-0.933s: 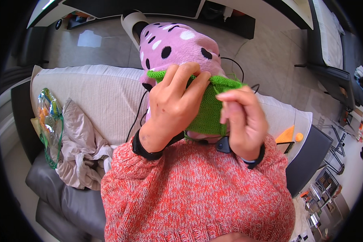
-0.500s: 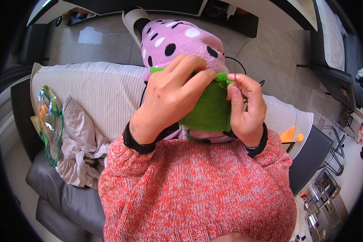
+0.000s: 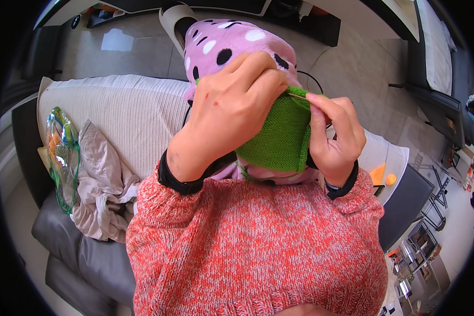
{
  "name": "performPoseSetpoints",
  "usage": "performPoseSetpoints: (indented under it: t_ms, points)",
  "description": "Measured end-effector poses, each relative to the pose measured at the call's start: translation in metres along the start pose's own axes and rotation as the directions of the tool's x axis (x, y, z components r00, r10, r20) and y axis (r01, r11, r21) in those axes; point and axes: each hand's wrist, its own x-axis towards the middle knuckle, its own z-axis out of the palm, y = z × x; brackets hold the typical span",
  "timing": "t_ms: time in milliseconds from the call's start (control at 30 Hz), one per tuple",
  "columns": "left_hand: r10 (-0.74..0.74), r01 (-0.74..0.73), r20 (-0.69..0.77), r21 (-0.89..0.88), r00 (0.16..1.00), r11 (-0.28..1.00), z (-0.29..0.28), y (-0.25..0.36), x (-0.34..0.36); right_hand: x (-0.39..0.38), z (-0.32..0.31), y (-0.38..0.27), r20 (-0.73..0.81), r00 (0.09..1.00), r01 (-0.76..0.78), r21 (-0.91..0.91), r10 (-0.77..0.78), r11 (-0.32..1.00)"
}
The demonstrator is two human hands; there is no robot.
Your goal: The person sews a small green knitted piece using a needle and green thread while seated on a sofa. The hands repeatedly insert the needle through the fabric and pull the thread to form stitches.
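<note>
A green knitted piece hangs from between my hands over my lap, above a pink spotted blanket. My left hand is closed on its upper edge, palm down; the hand's back hides its fingertips and part of the knitting. A thin knitting needle lies along the top edge and slants down toward the right. Thumb and forefinger of my right hand pinch its right end, beside the upper right corner of the knitting.
A cream ribbed cover lies over the grey sofa. At the left are a clear bag with green trim and a crumpled beige cloth. An orange piece lies at the right. Beyond is the tiled floor.
My right hand has moved right and slightly down, away from my left. The needle now shows between the hands, and more of the knitting's right edge is visible. My left hand has risen slightly.
</note>
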Motion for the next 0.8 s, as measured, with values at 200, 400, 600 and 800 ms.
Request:
performPoseSetpoints:
  t_ms: [200,400,600,800]
  points:
    - [-0.012,0.012,0.0,-0.015,1.0,1.0,0.0,0.001,0.0,0.0,0.0,0.0,-0.014,1.0,-0.023,0.002,0.023,1.0]
    - [-0.013,0.013,-0.015,-0.01,1.0,1.0,0.001,0.001,0.0,0.0,0.0,0.0,-0.003,1.0,0.006,-0.046,-0.006,0.999]
    - [-0.021,0.021,-0.016,-0.032,1.0,0.999,0.0,0.002,0.001,0.002,0.001,-0.003,0.005,0.998,0.062,-0.117,-0.062,0.991]
    - [-0.045,0.044,-0.005,-0.075,0.999,0.996,-0.003,0.003,0.002,0.013,-0.002,0.008,0.119,0.984,-0.153,0.191,0.131,0.97]
